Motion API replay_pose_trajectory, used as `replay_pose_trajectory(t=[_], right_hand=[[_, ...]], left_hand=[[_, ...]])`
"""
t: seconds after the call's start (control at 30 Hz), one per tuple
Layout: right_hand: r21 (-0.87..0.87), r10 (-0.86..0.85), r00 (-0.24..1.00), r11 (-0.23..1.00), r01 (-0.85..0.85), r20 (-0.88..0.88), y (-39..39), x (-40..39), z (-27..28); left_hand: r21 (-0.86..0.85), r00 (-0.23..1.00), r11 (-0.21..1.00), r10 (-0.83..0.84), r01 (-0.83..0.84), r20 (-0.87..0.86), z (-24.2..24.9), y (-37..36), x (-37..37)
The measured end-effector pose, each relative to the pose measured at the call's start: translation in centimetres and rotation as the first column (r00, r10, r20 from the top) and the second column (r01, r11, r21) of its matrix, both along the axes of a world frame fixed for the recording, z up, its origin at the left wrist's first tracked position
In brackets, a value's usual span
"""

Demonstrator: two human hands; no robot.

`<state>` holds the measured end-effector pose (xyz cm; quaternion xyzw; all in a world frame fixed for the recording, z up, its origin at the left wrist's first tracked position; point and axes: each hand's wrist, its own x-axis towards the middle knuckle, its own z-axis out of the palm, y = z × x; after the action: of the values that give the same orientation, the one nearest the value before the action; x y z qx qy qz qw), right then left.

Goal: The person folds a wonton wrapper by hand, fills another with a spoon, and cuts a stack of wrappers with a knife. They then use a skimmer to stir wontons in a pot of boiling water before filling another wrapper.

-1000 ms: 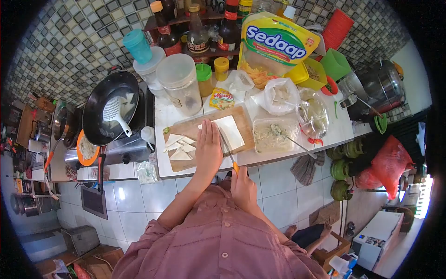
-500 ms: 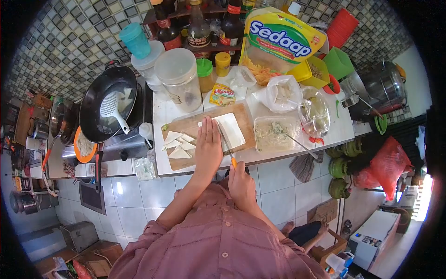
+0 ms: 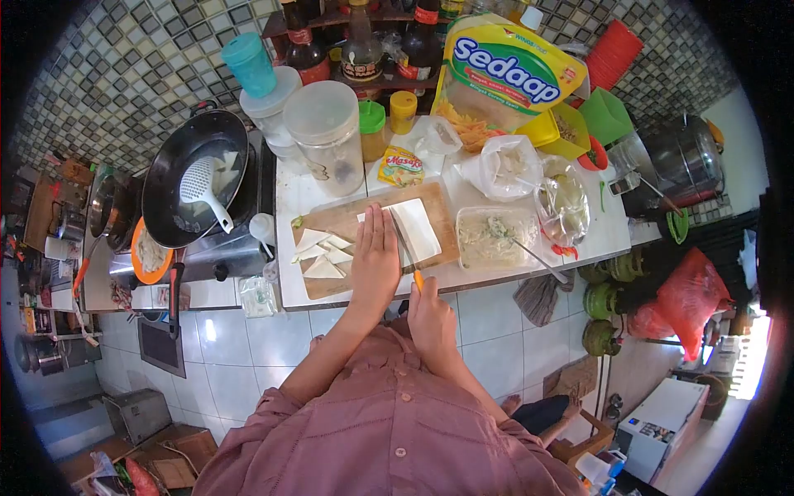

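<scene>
On a wooden cutting board point(image 3: 331, 287) lies a stack of white square sheets point(image 3: 419, 229). My left hand point(image 3: 376, 263) rests flat on the left part of the stack, its fingers stretched out side by side. Closed around the orange handle of a knife point(image 3: 404, 240), my right hand point(image 3: 432, 321) holds the blade on the sheets, just right of my left fingers. Several white cut triangles point(image 3: 323, 269) lie at the board's left. A small green piece point(image 3: 298, 221) sits near its upper left corner.
A black wok point(image 3: 170, 153) with a white slotted ladle point(image 3: 198, 183) stands on the stove at the left. Clear jars point(image 3: 325, 140) stand behind the board. To its right are a container of filling point(image 3: 496, 240) with a spoon and plastic bags point(image 3: 506, 167). A person's legs point(image 3: 542, 413) show lower right.
The view has shifted slightly, so the counter items sit a little to the right. Both hands keep nearly the same pose, with the knife still on the sheets.
</scene>
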<state>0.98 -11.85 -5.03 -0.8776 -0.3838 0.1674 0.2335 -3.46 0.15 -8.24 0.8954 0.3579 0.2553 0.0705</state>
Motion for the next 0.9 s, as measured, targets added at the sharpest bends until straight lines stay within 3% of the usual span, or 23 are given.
replay_pose_trajectory(t=[0.37,0.43,0.47,0.53,0.67,0.73,0.9], right_hand=[[-0.026,0.033,0.986,0.999,-0.029,0.162,0.5,0.1,-0.2],[-0.044,-0.009,0.999,0.999,0.008,-0.039,1.0,0.2,0.0],[-0.045,-0.01,0.999,0.999,0.009,-0.039,1.0,0.2,-0.1],[0.012,0.02,0.988,1.0,-0.022,0.153,0.9,0.1,-0.3],[-0.049,0.016,0.994,0.999,-0.011,0.111,0.2,-0.2,0.5],[-0.085,-0.001,1.0,0.996,0.0,-0.012,0.3,-0.1,0.9],[-0.068,0.0,1.0,0.998,-0.001,-0.022,2.3,0.4,0.9]], left_hand=[[-0.054,1.0,0.999,-0.003,0.003,-0.003,0.2,0.0,-0.1],[-0.056,1.0,0.998,-0.012,0.01,-0.023,0.4,0.0,-0.2],[-0.057,1.0,0.998,-0.013,0.011,-0.023,0.4,0.0,-0.2],[-0.067,1.0,0.998,-0.007,0.007,-0.007,0.4,-0.1,-0.2],[-0.067,1.0,0.998,-0.007,0.008,0.003,0.1,0.1,-0.1],[-0.039,1.0,0.999,-0.008,0.008,0.005,0.1,0.1,-0.1],[-0.051,0.999,0.998,-0.018,0.019,0.033,0.3,0.0,-0.1]])
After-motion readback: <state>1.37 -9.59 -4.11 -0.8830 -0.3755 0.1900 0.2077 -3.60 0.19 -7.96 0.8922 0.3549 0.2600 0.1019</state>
